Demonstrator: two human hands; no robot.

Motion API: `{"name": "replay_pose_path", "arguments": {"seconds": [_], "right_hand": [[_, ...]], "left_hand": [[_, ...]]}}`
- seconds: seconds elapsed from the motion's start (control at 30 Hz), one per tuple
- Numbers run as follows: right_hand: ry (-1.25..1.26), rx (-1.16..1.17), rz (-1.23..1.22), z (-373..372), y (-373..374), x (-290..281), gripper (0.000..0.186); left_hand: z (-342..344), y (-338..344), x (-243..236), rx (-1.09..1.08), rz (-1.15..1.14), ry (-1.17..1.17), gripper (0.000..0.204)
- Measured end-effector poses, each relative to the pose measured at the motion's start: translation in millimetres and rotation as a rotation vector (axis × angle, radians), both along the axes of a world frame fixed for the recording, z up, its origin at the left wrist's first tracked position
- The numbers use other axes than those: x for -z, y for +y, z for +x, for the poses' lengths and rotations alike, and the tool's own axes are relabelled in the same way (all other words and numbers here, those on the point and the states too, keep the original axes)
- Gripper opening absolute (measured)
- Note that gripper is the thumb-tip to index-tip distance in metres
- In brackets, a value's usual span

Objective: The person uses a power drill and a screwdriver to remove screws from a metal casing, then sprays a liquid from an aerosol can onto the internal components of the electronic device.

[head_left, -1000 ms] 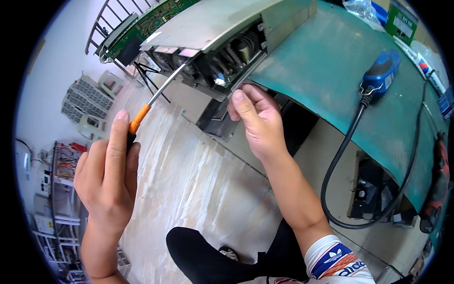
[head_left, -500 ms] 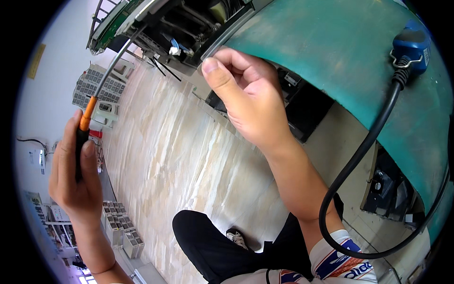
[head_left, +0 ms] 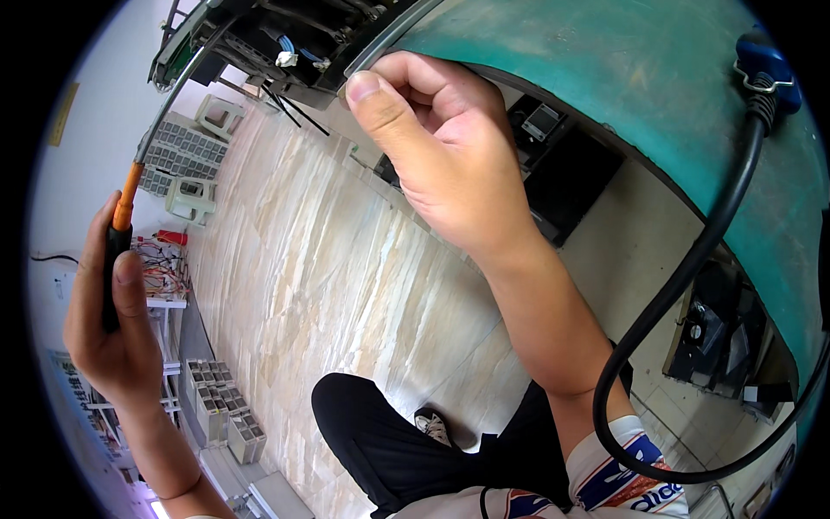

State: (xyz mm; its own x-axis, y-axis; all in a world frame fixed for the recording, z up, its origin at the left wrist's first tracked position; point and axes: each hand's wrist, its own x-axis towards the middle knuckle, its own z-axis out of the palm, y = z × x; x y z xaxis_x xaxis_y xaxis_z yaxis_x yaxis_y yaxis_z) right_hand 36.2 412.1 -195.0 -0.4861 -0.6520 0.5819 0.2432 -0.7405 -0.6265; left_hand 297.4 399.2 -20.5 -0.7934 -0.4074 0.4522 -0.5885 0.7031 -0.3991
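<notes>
My left hand (head_left: pixel 112 346) is wrapped round the orange and black handle of a long screwdriver (head_left: pixel 126 203). The thin metal shaft rises up and right to the opened machine (head_left: pixel 285 43) at the top left; its tip is lost against the dark frame, so contact cannot be made out. My right hand (head_left: pixel 462 164) pinches the end of a grey metal rail (head_left: pixel 389 36) along the machine's near side, thumb on top and fingers curled beneath. Inside the machine, blue wires end in a white connector (head_left: pixel 286 59). A green board (head_left: pixel 177 62) shows at its left.
The machine rests on a green-topped table (head_left: pixel 571 52). A thick black cable (head_left: pixel 644 303) with a blue plug (head_left: pixel 762 65) loops down beside my right arm. Below the tabletop lie dark parts (head_left: pixel 718 329). Pale stools (head_left: pixel 192 199) and stacked grey boxes (head_left: pixel 220 402) stand at the left.
The machine and both hands sit a little farther up and left in the picture, while the blue plug sits farther right. Both grips are unchanged.
</notes>
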Motion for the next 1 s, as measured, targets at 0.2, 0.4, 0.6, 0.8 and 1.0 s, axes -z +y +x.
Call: {"name": "replay_pose_path", "arguments": {"seconds": [0.2, 0.4, 0.6, 0.8, 1.0], "right_hand": [[-0.016, -0.001, -0.025, 0, 0, -2, 0.021], [0.002, 0.002, -0.007, -1, 1, 0, 0.021], [-0.036, -0.022, -0.002, 1, 0, 0, 0.021], [-0.035, -0.011, 0.003, 0, -1, 0, 0.022], [-0.013, -0.021, 0.037, 2, 0, 2, 0.026]], "left_hand": [[-2, 2, -3, -0.025, 0.084, 0.058, 0.036], [0, 2, -6, -0.051, 0.146, 0.057, 0.037], [-9, 10, 4, -0.154, 0.024, 0.043, 0.036], [-26, 11, 10, -0.191, -0.322, -0.105, 0.028], [-25, 12, 2, -0.242, -0.052, -0.088, 0.025]]}}
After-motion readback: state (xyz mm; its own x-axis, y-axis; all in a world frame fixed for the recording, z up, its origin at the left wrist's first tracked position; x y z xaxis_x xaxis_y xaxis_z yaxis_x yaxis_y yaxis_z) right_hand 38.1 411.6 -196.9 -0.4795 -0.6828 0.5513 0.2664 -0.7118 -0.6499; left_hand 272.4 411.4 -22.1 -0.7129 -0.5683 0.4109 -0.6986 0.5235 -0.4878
